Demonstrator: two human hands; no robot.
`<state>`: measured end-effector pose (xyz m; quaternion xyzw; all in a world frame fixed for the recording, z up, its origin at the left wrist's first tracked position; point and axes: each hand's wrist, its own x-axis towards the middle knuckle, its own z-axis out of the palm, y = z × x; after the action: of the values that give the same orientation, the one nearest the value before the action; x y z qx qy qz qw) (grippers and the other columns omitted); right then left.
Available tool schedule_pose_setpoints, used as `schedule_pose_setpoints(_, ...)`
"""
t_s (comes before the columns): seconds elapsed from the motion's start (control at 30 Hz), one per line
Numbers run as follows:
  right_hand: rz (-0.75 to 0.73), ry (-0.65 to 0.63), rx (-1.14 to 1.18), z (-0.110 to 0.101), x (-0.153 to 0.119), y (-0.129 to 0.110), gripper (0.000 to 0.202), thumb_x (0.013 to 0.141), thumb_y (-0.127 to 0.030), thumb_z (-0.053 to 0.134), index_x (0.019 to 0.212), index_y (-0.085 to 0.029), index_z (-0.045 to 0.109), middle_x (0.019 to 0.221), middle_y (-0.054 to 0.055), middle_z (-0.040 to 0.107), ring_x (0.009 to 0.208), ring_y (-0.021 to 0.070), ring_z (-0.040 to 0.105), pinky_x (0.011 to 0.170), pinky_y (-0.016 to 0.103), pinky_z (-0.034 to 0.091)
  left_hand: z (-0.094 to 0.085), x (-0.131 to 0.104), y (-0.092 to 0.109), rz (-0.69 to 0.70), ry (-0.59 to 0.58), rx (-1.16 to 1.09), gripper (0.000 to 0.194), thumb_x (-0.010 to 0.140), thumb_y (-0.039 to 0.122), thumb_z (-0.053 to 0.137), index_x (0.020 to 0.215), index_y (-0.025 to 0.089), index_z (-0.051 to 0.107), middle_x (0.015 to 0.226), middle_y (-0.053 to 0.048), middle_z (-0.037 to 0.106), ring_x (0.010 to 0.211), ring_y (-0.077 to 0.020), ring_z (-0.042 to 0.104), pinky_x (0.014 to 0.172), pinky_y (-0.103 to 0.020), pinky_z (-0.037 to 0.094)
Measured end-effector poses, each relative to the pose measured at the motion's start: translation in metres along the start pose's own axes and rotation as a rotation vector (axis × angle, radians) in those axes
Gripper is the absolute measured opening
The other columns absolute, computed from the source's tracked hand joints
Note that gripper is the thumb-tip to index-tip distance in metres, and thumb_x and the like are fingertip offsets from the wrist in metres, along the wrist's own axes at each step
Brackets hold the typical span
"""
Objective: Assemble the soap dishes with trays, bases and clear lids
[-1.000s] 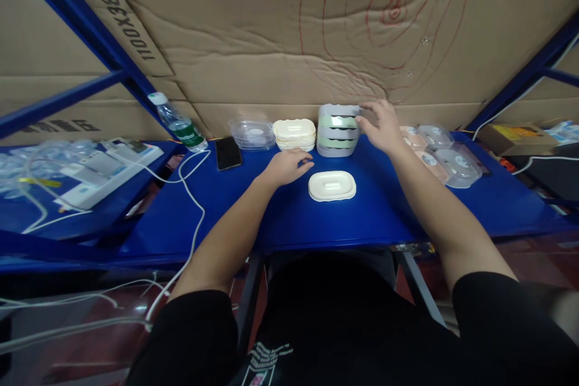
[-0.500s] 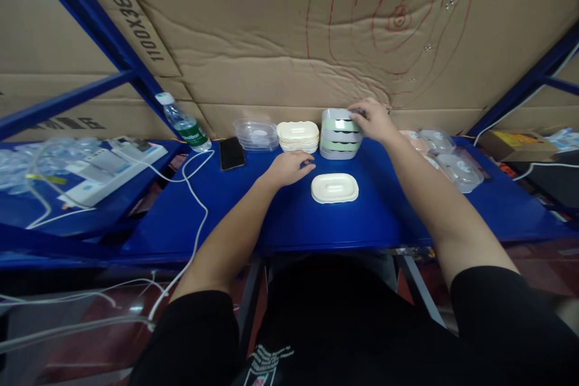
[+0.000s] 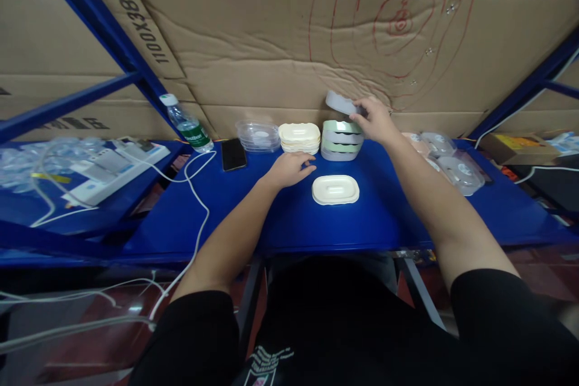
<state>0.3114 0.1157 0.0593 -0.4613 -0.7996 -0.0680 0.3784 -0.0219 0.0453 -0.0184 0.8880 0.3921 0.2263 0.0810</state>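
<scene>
My right hand (image 3: 374,120) grips the edge of a translucent grey-white, wavy-rimmed tray (image 3: 340,102) and holds it tilted in the air. Below it stands a stack of green and grey-white trays (image 3: 342,148). My left hand (image 3: 292,169) hovers or rests near the front of a stack of cream trays (image 3: 299,132), fingers apart, with nothing in them. A single cream oval piece (image 3: 335,189) with a raised middle lies flat on the blue table (image 3: 280,223), in front of the stacks.
To the left are clear plastic trays (image 3: 259,136), a black phone (image 3: 234,154), a water bottle (image 3: 190,126) and a white cable (image 3: 205,205). Clear lidded containers (image 3: 459,172) sit at the right. A cardboard wall (image 3: 253,42) closes off the back.
My right hand has lifted the top grey-white tray off the stack, and a green one now shows on top. My left hand has barely moved.
</scene>
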Motion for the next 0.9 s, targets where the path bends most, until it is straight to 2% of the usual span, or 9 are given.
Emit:
schedule_pose_setpoints(0.1, -0.011, 0.059, 0.021, -0.013, -0.007, -0.015, 0.051, 0.105, -0.068, 0.059, 0.131, -0.026, 0.071, 0.122, 0.014, 0.074, 0.119, 0.0384, 0.067, 0.109, 0.06, 0.055, -0.002, 0.0, 0.002, -0.011, 0.029, 0.0, 0.041, 0.104, 0.037, 0.067, 0.14, 0.019, 0.076, 0.124, -0.012, 0.084, 0.108, -0.0269, 0.079, 0.106, -0.045, 0.061)
schedule_pose_setpoints(0.23, -0.006, 0.121, 0.187, -0.029, -0.035, -0.043, 0.065, 0.105, -0.083, 0.05, 0.136, -0.028, 0.065, 0.119, 0.011, 0.069, 0.114, 0.0346, 0.067, 0.102, 0.054, 0.058, -0.004, 0.0, 0.005, 0.012, 0.133, 0.021, 0.054, 0.103, 0.038, 0.069, 0.153, 0.017, 0.066, 0.146, -0.018, 0.075, 0.132, -0.0335, 0.073, 0.117, -0.051, 0.056)
schedule_pose_setpoints(0.33, 0.021, 0.074, 0.335, -0.035, -0.064, -0.06, 0.074, 0.099, -0.092, 0.052, 0.139, -0.03, 0.061, 0.117, 0.01, 0.068, 0.107, 0.0316, 0.068, 0.092, 0.049, 0.061, -0.004, 0.001, 0.007, 0.036, 0.225, -0.002, 0.068, 0.101, 0.038, 0.073, 0.163, 0.016, 0.054, 0.156, -0.021, 0.067, 0.143, -0.0362, 0.065, 0.124, -0.054, 0.052)
schedule_pose_setpoints(0.43, 0.091, -0.012, 0.446, -0.035, -0.085, -0.069, 0.083, 0.093, -0.1, 0.051, 0.137, -0.031, 0.064, 0.119, 0.011, 0.073, 0.108, 0.0318, 0.072, 0.092, 0.048, 0.063, -0.001, 0.002, 0.008, 0.047, 0.309, -0.059, 0.084, 0.096, 0.041, 0.081, 0.169, 0.018, 0.045, 0.161, -0.021, 0.061, 0.145, -0.0369, 0.063, 0.125, -0.055, 0.052)
schedule_pose_setpoints(0.5, 0.142, -0.085, 0.516, -0.032, -0.093, -0.073, 0.083, 0.094, -0.099, 0.048, 0.135, -0.03, 0.069, 0.123, 0.011, 0.077, 0.113, 0.033, 0.074, 0.094, 0.048, 0.064, 0.003, 0.002, 0.01, 0.051, 0.351, -0.111, 0.099, 0.09, 0.048, 0.088, 0.172, 0.022, 0.039, 0.164, -0.021, 0.058, 0.143, -0.037, 0.063, 0.123, -0.055, 0.053)
schedule_pose_setpoints(0.6, 0.17, -0.169, 0.611, -0.023, -0.097, -0.079, 0.079, 0.095, -0.093, 0.057, 0.136, -0.028, 0.072, 0.128, 0.012, 0.08, 0.118, 0.0336, 0.075, 0.099, 0.05, 0.064, 0.006, 0.0, 0.014, 0.087, 0.371, -0.187, 0.121, 0.081, 0.057, 0.097, 0.177, 0.028, 0.028, 0.17, -0.022, 0.05, 0.139, -0.0367, 0.065, 0.12, -0.055, 0.057)
schedule_pose_setpoints(0.73, 0.18, -0.286, 0.662, -0.015, -0.097, -0.085, 0.075, 0.094, -0.086, 0.068, 0.139, -0.027, 0.072, 0.137, 0.012, 0.079, 0.119, 0.0338, 0.076, 0.099, 0.049, 0.066, 0.001, -0.004, 0.024, 0.155, 0.288, -0.173, 0.144, 0.073, 0.065, 0.102, 0.181, 0.031, 0.013, 0.178, -0.024, 0.039, 0.153, -0.0426, 0.056, 0.125, -0.061, 0.053)
schedule_pose_setpoints(0.8, 0.209, -0.369, 0.677, -0.013, -0.098, -0.087, 0.07, 0.095, -0.082, 0.069, 0.138, -0.026, 0.071, 0.131, 0.011, 0.08, 0.114, 0.0329, 0.077, 0.094, 0.048, 0.067, -0.002, -0.006, 0.031, 0.213, 0.243, -0.12, 0.148, 0.07, 0.067, 0.103, 0.182, 0.031, 0.013, 0.18, -0.024, 0.036, 0.162, -0.0468, 0.046, 0.132, -0.067, 0.045)
schedule_pose_setpoints(0.9, 0.213, -0.494, 0.688, -0.009, -0.099, -0.084, 0.064, 0.096, -0.078, 0.071, 0.129, -0.023, 0.074, 0.119, 0.011, 0.082, 0.108, 0.0322, 0.078, 0.094, 0.048, 0.067, -0.006, -0.007, 0.041, 0.341, 0.21, -0.06, 0.135, 0.073, 0.064, 0.102, 0.178, 0.031, 0.025, 0.181, -0.023, 0.037, 0.168, -0.0482, 0.038, 0.137, -0.071, 0.035)
